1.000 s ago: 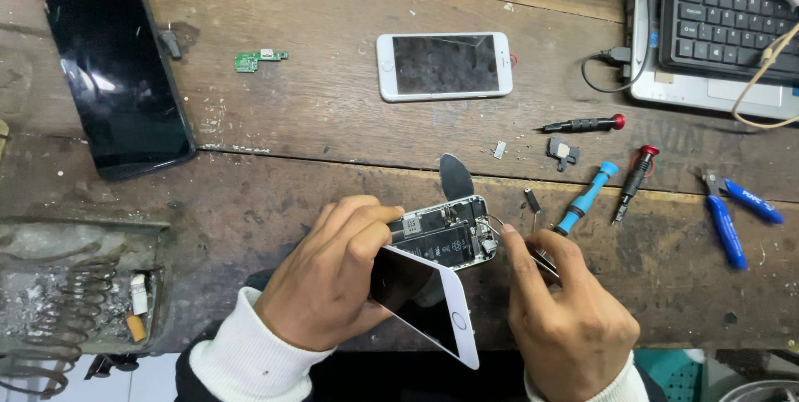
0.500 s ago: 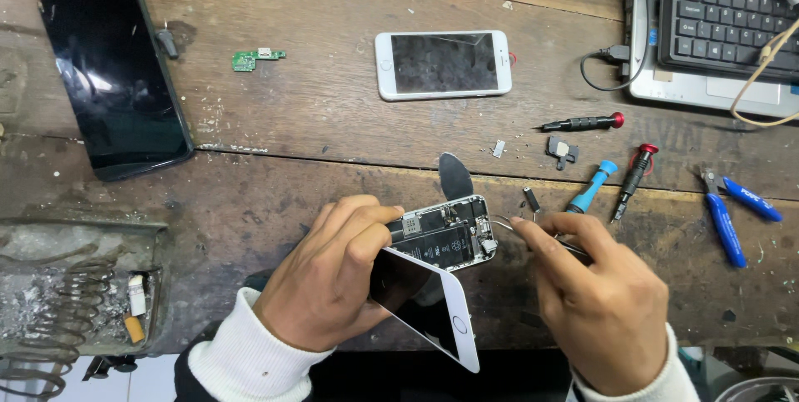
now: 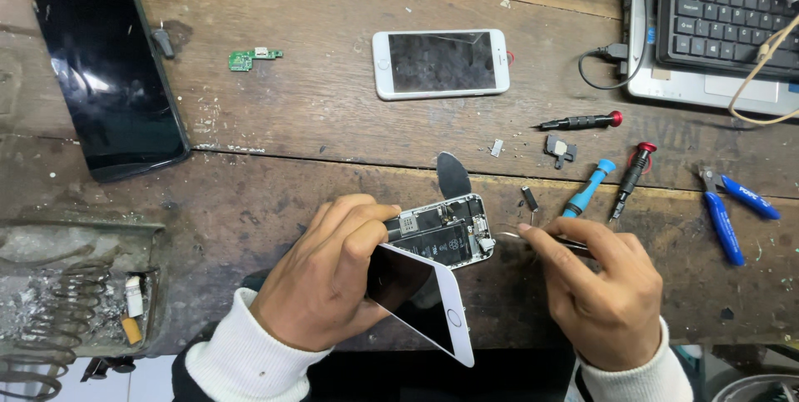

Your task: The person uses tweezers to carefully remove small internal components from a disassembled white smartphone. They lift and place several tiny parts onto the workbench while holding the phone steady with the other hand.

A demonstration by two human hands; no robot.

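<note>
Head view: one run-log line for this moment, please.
left hand steadies opened phone | screen panel hinged up | right hand holds tweezers at phone edge

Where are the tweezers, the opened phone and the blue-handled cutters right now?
tweezers (image 3: 541, 240): head view, on the thin metal shaft just ahead of the right hand's fingers.
opened phone (image 3: 445, 235): head view, on the exposed insides of its body.
blue-handled cutters (image 3: 726, 227): head view, on one blue handle.

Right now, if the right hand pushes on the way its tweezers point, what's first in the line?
The right hand aims its tweezers leftward at the opened phone; its near edge probably comes first, tip almost touching, though depth is unclear.
</note>
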